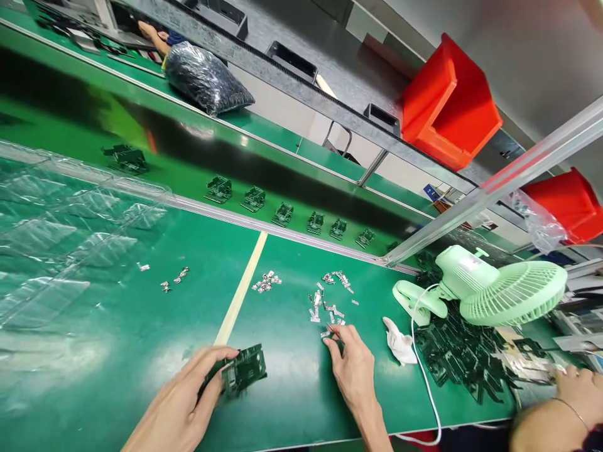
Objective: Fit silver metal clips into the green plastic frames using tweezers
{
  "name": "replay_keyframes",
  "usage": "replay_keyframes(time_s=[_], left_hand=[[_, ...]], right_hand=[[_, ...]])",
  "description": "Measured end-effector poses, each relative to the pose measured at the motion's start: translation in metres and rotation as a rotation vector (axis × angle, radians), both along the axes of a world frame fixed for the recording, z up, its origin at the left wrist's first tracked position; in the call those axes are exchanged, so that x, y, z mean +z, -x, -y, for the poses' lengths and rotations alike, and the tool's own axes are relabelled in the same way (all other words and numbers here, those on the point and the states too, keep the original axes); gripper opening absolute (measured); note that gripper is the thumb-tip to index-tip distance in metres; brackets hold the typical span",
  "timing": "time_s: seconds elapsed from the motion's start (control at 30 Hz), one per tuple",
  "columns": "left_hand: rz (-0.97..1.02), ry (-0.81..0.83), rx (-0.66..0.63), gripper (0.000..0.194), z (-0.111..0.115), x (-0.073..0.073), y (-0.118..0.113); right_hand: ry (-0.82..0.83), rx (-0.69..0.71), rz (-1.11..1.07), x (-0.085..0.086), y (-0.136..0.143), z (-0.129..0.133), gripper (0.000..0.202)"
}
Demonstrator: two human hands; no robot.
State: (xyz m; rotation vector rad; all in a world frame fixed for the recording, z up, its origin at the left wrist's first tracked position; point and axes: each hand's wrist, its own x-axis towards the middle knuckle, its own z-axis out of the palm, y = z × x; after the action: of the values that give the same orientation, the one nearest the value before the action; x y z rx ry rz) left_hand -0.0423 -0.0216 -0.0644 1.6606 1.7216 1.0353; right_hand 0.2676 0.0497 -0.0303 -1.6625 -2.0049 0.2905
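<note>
My left hand (188,395) is closed around the edge of a dark green circuit board assembly (247,370), tilted above the green bench. My right hand (353,364) has thumb and index finger pinched together low over the bench. At those fingertips is a small silvery metal piece (325,334), partly hidden by the fingers. Loose metal pieces (316,301) lie scattered just beyond this hand. Another small pile of metal pieces (267,282) sits to their left, beside a yellow tape line (242,285).
Clear plastic trays (70,232) cover the left side. Several circuit boards (282,214) stand in a row on the green belt behind the metal rail. A green clip fan (509,292), its white cable, a white cloth (399,342) and piled dark parts (464,351) are right, near another person's arm (560,408).
</note>
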Motion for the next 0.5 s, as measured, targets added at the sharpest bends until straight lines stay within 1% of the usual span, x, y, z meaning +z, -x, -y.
replay_keyframes(time_s=[0.1, 0.17, 0.2, 0.27, 0.3, 0.33, 0.37, 0.43, 0.5], left_hand=[[-0.051, -0.096, 0.022, 0.035, -0.006, -0.001, 0.001], [-0.093, -0.141, 0.025, 0.044, -0.003, 0.005, 0.004], [-0.113, -0.167, 0.05, 0.046, 0.0, 0.009, 0.006], [-0.142, -0.267, 0.161, 0.045, 0.01, 0.022, 0.004], [-0.145, -0.342, 0.208, 0.044, 0.016, 0.029, 0.001], [-0.143, -0.418, 0.227, 0.044, 0.023, 0.037, -0.006], [-0.136, -0.477, 0.205, 0.043, 0.03, 0.043, -0.014], [-0.125, -0.556, 0.098, 0.035, 0.04, 0.053, -0.033], [-0.092, -0.608, 0.018, 0.029, 0.043, 0.057, -0.05]], right_hand=[[0.048, 0.059, -0.011, 0.0, 0.003, -0.009, 0.025], [0.073, 0.086, -0.041, 0.003, 0.004, -0.013, 0.027], [0.087, 0.1, -0.062, 0.005, 0.006, -0.014, 0.027], [0.125, 0.125, -0.118, 0.013, 0.011, -0.009, 0.028], [0.169, 0.13, -0.184, 0.017, 0.015, -0.005, 0.028], [0.234, 0.129, -0.274, 0.021, 0.021, 0.002, 0.029], [0.32, 0.121, -0.388, 0.025, 0.028, 0.011, 0.031], [0.522, 0.11, -0.633, 0.03, 0.044, 0.03, 0.038], [0.666, 0.121, -0.822, 0.032, 0.06, 0.051, 0.038]])
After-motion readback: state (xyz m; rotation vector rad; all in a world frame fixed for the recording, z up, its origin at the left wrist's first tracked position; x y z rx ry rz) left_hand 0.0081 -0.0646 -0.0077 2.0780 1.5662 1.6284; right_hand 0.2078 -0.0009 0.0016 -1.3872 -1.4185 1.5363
